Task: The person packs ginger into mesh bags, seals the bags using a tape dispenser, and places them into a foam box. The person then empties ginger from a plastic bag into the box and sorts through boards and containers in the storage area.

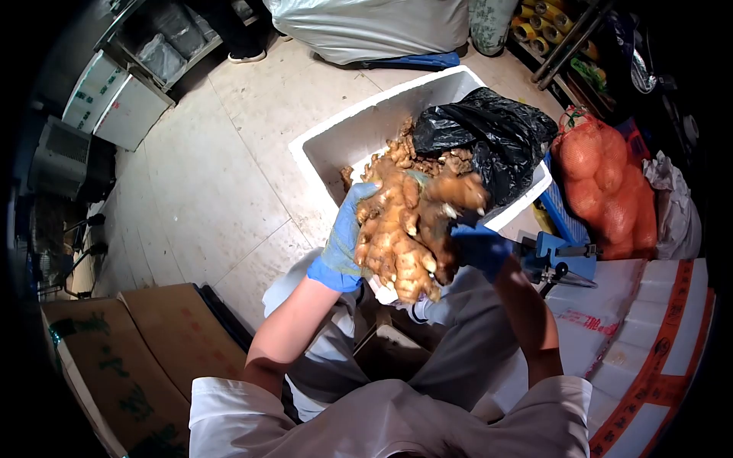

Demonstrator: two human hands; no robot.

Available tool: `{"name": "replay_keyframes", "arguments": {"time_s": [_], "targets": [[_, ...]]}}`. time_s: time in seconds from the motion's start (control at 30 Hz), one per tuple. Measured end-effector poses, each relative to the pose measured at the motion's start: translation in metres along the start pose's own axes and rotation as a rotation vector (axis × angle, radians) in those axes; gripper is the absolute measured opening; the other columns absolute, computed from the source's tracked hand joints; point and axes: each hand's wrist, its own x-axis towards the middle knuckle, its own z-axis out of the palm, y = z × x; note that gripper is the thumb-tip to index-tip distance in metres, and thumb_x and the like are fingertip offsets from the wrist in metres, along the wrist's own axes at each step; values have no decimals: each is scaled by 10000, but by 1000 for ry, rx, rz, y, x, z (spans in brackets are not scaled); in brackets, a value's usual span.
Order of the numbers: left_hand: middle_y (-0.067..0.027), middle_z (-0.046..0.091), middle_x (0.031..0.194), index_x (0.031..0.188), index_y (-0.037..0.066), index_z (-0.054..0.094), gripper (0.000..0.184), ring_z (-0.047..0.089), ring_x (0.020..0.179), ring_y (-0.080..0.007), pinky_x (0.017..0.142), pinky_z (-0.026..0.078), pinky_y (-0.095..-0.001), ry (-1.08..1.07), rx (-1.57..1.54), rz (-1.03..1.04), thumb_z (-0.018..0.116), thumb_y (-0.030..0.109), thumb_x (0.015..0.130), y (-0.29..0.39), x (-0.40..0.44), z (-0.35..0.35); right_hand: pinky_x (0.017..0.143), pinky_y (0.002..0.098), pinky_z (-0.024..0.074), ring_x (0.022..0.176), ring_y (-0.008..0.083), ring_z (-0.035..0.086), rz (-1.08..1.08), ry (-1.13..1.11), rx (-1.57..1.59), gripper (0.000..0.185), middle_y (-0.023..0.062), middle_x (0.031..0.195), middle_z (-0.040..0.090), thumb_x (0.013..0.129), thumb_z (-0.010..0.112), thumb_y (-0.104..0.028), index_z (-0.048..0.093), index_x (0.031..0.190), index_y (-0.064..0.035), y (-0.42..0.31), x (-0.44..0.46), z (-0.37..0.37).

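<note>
A large knobbly ginger root (pixel 395 229) is held up over the near side of a white foam box (pixel 324 131). My left hand (pixel 350 233), in a blue glove, grips its left side. At the right, my right hand (pixel 481 248), also blue-gloved and somewhat blurred, is against a darker ginger piece (pixel 450 202); its fingers are mostly hidden in shadow. More ginger (pixel 405 149) lies in the box, partly under a black plastic bag (pixel 496 130).
Right of the box are a red net sack of round produce (pixel 599 175), a blue metal tool (pixel 565 256) and white taped boxes (pixel 649 343). Cardboard boxes (pixel 153 343) stand at the lower left. A person's foot (pixel 247 57) shows at the top, near a large pale sack (pixel 374 30).
</note>
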Motion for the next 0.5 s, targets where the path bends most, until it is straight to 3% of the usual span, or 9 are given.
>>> {"name": "replay_keyframes", "arguments": {"time_s": [0.03,0.1,0.13,0.2,0.3,0.37,0.43,0.47,0.5], "targets": [[-95,540,1037,1076,32,476,376,536,927,-204,820,450,-333,-4,2,-8,389,311,839,0,1,-4,827,337,451,897,216,569,-9,1,-1,277,136,1003,557,816,420,-104,476,1060,14,6,3,2],[-142,522,1071,1139,21,437,504,523,964,-271,839,438,-404,99,-298,64,420,383,790,-1,2,-9,912,366,375,1025,223,491,-68,95,111,385,121,1124,495,793,473,-127,419,1152,1,26,9,6],[-142,517,1080,1130,33,447,488,526,961,-269,841,439,-400,129,-274,54,439,376,784,2,3,-7,955,380,337,1089,227,452,-95,141,165,450,114,1185,464,781,499,-138,391,1198,-5,39,10,7],[-136,519,1075,1105,41,460,457,528,957,-262,837,444,-390,347,-56,130,478,350,768,5,4,-10,968,394,319,1115,243,425,-301,260,-424,478,125,1227,422,782,498,-151,362,1219,-12,63,16,3],[-132,523,1069,1097,42,464,448,530,957,-258,837,446,-380,403,-16,183,497,334,760,4,4,-3,951,410,339,1121,273,414,-314,417,248,459,155,1221,418,801,480,-174,360,1209,-2,75,32,13],[-130,523,1068,1096,41,463,448,530,957,-256,839,446,-376,394,-20,221,502,331,757,3,4,-5,945,415,345,1123,283,411,-321,457,478,453,165,1218,416,808,474,-182,359,1206,2,80,31,17],[-126,514,1085,1102,42,458,462,527,965,-254,845,443,-374,427,5,266,510,342,754,4,4,-11,929,412,362,1099,285,433,-262,455,477,405,164,1199,433,816,445,-163,377,1179,5,85,24,17],[-135,504,1097,1116,34,442,457,523,977,-260,856,437,-380,402,-32,262,495,328,770,3,3,-8,883,364,401,1018,250,492,-253,596,426,322,131,1096,504,819,429,-142,431,1104,5,83,24,22],[-135,504,1097,1116,34,442,457,523,977,-260,856,437,-380,396,-27,263,495,328,770,1,3,-7,883,364,401,1018,250,492,-257,591,422,322,131,1096,504,819,429,-142,431,1104,5,82,22,20]]}}
